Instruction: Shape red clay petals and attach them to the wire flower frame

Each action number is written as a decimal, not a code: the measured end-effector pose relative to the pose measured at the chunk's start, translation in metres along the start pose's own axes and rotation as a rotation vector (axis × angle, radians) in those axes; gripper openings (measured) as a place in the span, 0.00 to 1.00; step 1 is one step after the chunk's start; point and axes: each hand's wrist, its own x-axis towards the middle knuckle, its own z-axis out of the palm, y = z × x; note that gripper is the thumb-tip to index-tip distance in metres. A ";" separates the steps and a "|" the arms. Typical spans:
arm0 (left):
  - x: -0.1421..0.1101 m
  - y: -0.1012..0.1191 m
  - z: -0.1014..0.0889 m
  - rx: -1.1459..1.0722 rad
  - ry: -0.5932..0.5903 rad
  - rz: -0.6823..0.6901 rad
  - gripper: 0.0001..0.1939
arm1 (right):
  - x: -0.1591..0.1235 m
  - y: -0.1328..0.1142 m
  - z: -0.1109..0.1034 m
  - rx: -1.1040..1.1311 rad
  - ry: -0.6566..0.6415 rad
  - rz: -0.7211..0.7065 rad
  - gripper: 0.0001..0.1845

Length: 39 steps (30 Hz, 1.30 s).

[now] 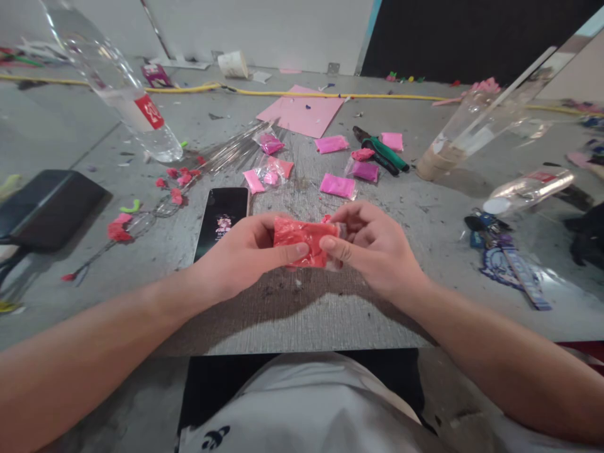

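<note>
A clear packet of red modelling clay [309, 236] is held between both hands above the near part of the grey table. My left hand [250, 248] pinches its left end, thumb across the front. My right hand [372, 248] grips the right end, where the clear wrapper sticks out. A phone [217, 217] with its screen lit lies just beyond my left hand. Past the packet lie several pink clay packets, among them a bright pink packet [338, 185] and an opened clear packet [270, 177]. Green-handled pliers [382, 151] rest behind my right hand.
A tall water bottle [136, 113] stands at the left, near wires with red clay flowers [177, 189] and a black box-like object [51, 204]. Pink paper [304, 110] and a yellow cable [274, 94] lie at the back. At right are a cut bottle [453, 138] and keys [491, 233].
</note>
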 end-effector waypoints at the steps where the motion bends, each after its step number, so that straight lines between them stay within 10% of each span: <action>1: 0.001 -0.002 0.000 -0.043 0.028 0.015 0.11 | 0.000 0.000 0.000 -0.001 0.048 -0.051 0.23; 12: -0.001 -0.003 0.002 -0.037 -0.127 -0.040 0.14 | -0.005 0.007 0.002 -0.357 0.047 -0.290 0.13; 20: -0.002 -0.008 0.006 -0.150 -0.031 -0.013 0.11 | -0.004 0.006 -0.001 -0.480 0.014 -0.488 0.11; 39: -0.003 -0.008 0.003 -0.184 -0.087 0.007 0.14 | -0.005 0.005 0.000 -0.345 -0.104 -0.448 0.12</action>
